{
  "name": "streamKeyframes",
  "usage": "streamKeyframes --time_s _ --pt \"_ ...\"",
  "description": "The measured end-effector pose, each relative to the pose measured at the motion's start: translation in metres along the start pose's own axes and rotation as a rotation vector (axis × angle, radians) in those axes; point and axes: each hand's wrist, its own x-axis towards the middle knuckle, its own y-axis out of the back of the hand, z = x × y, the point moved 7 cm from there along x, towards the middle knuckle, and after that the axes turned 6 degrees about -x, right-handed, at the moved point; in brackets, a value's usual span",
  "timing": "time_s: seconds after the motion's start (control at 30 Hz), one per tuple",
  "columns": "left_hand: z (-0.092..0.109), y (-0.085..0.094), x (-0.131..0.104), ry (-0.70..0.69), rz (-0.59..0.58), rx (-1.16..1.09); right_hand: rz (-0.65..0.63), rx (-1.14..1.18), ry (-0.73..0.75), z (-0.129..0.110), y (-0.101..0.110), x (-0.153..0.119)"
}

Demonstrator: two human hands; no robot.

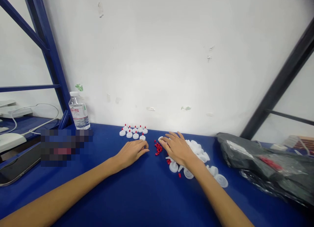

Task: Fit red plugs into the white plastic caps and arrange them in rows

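Centrally, red pins (pixel 158 148) between left hand (pixel 132 151), right hand (pixel 178 148)

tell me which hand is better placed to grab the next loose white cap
Right, probably. The right hand already lies on the loose caps, while the left hand rests near the finished caps, with the red pieces between the hands.
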Motion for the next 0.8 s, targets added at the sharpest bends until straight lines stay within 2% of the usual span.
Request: streamKeyframes --time_s 0.13,0.33,0.53,0.8 --pt "-0.001 -0.003 -0.001 -0.027 0.008 0.029 0.017 -0.018 0.005 -0.005 -0.002 0.007" --pt "-0.002 -0.003 -0.001 -0.021 0.028 -0.022 0.000 -0.032 0.094 -0.011 -0.008 0.011" --pt "-0.002 0.006 0.000 0.076 0.085 -0.099 0.054 -0.045 0.093 -0.009 0.004 0.011" --pt "0.000 0.013 0.000 0.090 0.143 -0.125 0.223 0.133 0.047 -0.005 0.024 0.003"
